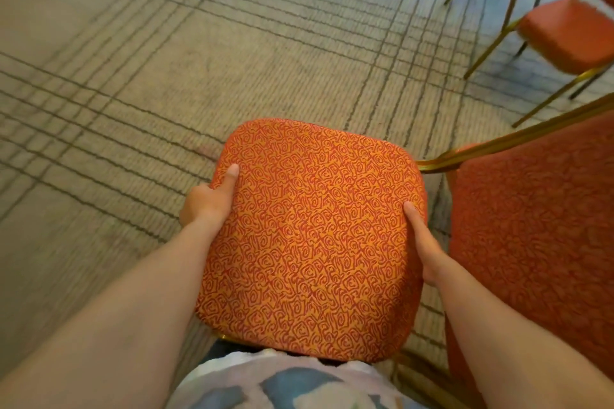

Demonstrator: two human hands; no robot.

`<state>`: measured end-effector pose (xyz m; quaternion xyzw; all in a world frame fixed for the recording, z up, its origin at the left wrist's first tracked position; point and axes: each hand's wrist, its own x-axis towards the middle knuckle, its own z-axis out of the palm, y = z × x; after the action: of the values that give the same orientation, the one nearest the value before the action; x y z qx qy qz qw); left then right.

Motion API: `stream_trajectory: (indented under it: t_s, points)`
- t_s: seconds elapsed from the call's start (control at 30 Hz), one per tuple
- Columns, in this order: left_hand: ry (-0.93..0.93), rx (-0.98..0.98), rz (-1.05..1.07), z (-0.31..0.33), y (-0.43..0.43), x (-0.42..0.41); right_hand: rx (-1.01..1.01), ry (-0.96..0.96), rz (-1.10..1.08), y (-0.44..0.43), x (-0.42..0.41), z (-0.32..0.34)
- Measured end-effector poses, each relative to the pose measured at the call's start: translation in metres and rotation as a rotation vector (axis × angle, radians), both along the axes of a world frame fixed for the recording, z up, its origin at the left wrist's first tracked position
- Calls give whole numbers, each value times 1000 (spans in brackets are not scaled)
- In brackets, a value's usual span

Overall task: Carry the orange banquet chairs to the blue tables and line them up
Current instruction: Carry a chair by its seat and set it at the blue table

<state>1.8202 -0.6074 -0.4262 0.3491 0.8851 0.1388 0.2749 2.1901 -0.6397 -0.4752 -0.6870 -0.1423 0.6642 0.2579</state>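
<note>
Floor: beige carpet (139, 83) with dark grid lines, no surface in view. Blue tables not visible.

Nearest: a patterned shirt hem (282, 382) at 6 o'clock, with the patterned chair (312, 232) directly ahead of it, seat cushion facing up. Its legs are hidden under the seat, so I cannot tell whether it is off the floor.

The left hand (206, 202) grips the 9 o'clock rim and the right hand (427, 249) the 3 o'clock rim. Each thumb lies on the fabric, the fingers tucked out of sight below. Judgement: an even two-sided hold keeps the seat level and close to the body for carrying.

At 3 o'clock, just beside the right hand, sits a neighbouring chair (531, 226), its gold frame rail (498, 139) reaching toward the held seat. Likely snag point; little room on that side.

Farther, at 1 o'clock, stand two more orange chairs (571, 33), well apart from the held one. Path toward 11 o'clock looks open carpet.
</note>
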Motion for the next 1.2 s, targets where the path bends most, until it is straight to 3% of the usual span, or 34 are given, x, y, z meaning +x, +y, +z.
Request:
stream_trajectory:
  t_s: [0.6,1.2]
  points:
    - [73,-43,-2,15,73,-87,39,4,65,92,-82,27]
    - [45,164,-36,56,253,-192,233,-13,115,282,-186,65]
